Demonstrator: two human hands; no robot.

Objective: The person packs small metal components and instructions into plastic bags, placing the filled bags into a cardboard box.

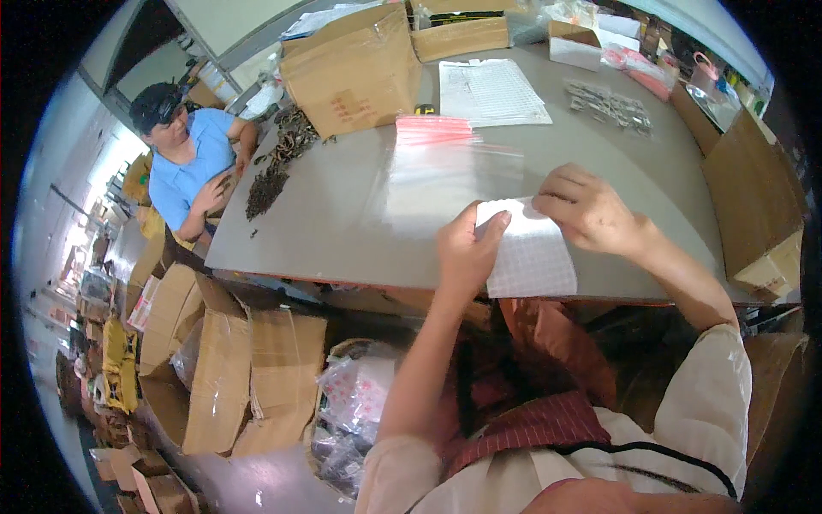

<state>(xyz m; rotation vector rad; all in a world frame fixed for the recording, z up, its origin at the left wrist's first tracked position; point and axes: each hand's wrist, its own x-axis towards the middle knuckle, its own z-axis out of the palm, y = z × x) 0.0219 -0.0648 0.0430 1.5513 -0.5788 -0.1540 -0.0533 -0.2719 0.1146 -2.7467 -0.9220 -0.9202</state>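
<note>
A white sheet [533,261] with a fine grid of small squares hangs over the front edge of the table, between my two hands. My left hand [467,250] grips its left side, the thumb lying across the front near the top. At the upper right corner my right hand [589,208] pinches the sheet with bent fingers; the fingertips are partly hidden. Just beyond the hands, a stack of clear plastic bags [428,184] with a red band along the far end lies flat on the grey table [342,218].
Printed papers [495,92] and a cardboard box [351,81] stand farther back. Bagged metal parts [610,110] lie at right, near another carton [758,201]. A co-worker [190,158] sits at left by piled small dark parts [267,190]. Below are an open carton [224,368] and bagged plastic [360,394].
</note>
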